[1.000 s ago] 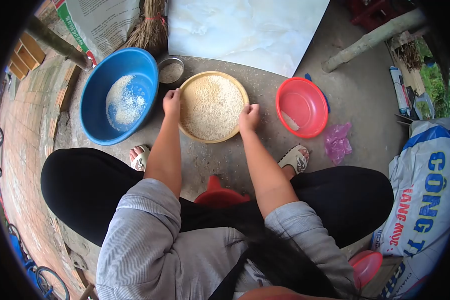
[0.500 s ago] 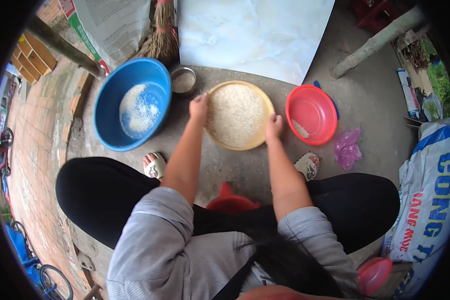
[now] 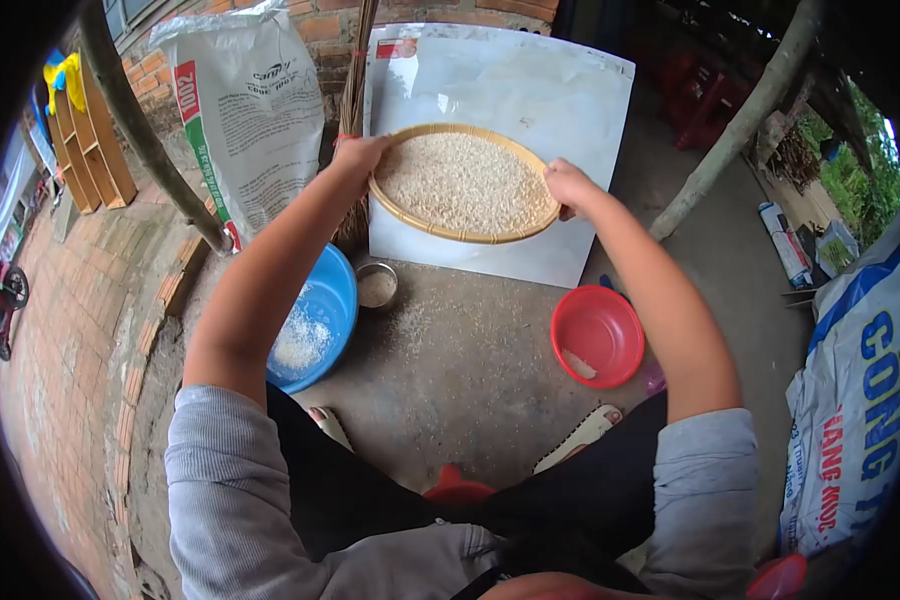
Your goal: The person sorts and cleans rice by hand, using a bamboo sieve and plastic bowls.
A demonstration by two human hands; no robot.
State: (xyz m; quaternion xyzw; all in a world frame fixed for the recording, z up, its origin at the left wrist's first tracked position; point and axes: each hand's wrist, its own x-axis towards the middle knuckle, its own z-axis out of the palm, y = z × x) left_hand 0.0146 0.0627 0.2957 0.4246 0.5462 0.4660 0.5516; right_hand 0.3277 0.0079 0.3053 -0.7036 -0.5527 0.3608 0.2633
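Note:
A round woven tray (image 3: pixel 410 216) full of rice grains (image 3: pixel 464 182) is raised off the ground, held out in front of me above a white sheet (image 3: pixel 530 95). My left hand (image 3: pixel 356 155) grips the tray's left rim. On the right rim my right hand (image 3: pixel 571 186) is closed. The tray tilts slightly toward me.
On the concrete floor stand a blue basin (image 3: pixel 335 290) with some rice, a small metal bowl (image 3: pixel 377 285) and a red basin (image 3: pixel 597 335). A printed sack (image 3: pixel 250 105) and a broom (image 3: pixel 352 100) lean at the brick wall. A wooden post (image 3: pixel 145 140) is left, another sack (image 3: pixel 860 400) right.
Both hands have lifted the rice tray from the floor up and forward, to above the white sheet. The view has tilted upward with it.

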